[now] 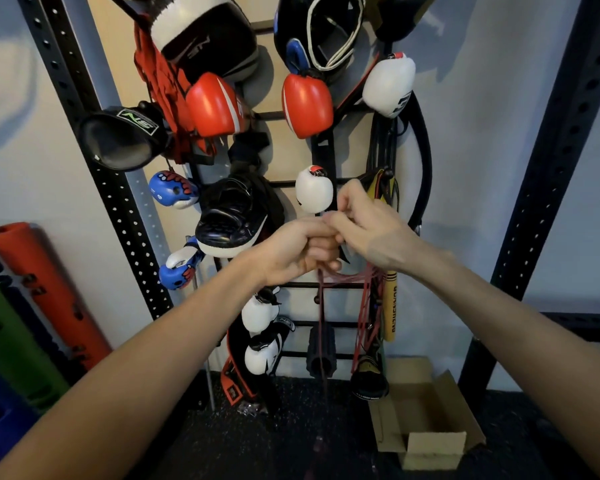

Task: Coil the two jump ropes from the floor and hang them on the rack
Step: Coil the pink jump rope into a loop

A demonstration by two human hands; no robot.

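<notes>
Your left hand (298, 247) has its fingers (321, 252) curled tight round the gathered loops of the red jump rope (362, 306), which hangs from your fist just in front of the rack (329, 150). Your right hand (368, 226) seems to pinch the bundle's top. Keep that fist closed, even out the loops, then hook them on

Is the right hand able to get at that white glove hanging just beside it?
Probably yes. The white glove hangs close beside the right hand with nothing between them, though that hand's fingers seem busy pinching the red rope.
</notes>
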